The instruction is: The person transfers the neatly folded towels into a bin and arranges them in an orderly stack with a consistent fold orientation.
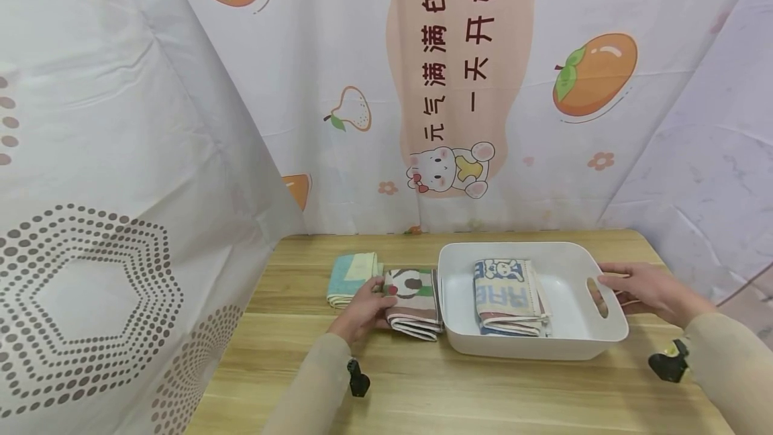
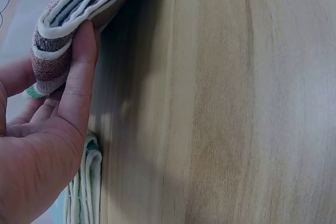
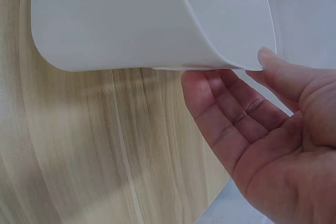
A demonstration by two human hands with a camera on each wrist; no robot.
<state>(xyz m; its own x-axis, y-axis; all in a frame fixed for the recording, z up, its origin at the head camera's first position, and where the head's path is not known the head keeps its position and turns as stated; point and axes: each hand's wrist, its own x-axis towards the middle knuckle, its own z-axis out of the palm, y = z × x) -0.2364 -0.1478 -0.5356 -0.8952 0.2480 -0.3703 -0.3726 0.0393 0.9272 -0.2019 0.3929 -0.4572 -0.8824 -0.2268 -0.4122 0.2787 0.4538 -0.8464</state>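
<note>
Left hand (image 1: 364,307), head view, pinches a folded brown-and-green cloth towel (image 1: 413,301) just left of a long white plastic tub (image 1: 531,346); left wrist view: it grips the towel's side; right wrist view: right hand (image 3: 268,135) holds the tub's end

- Brown-and-green folded towel (image 1: 417,304): patterned top, white-edged layers facing the near side, its left side pinched in the left hand's grip (image 1: 365,307), just beside the basket's left end.
- White basket (image 1: 525,348): upright on the surface (image 1: 459,398), its slotted right end held in the right hand's grip (image 1: 652,291).
- Blue-and-cream towel (image 1: 504,294): folded, inside the basket.
- Teal-and-yellow towel (image 1: 350,277): folded, left of the brown-and-green one.
</note>
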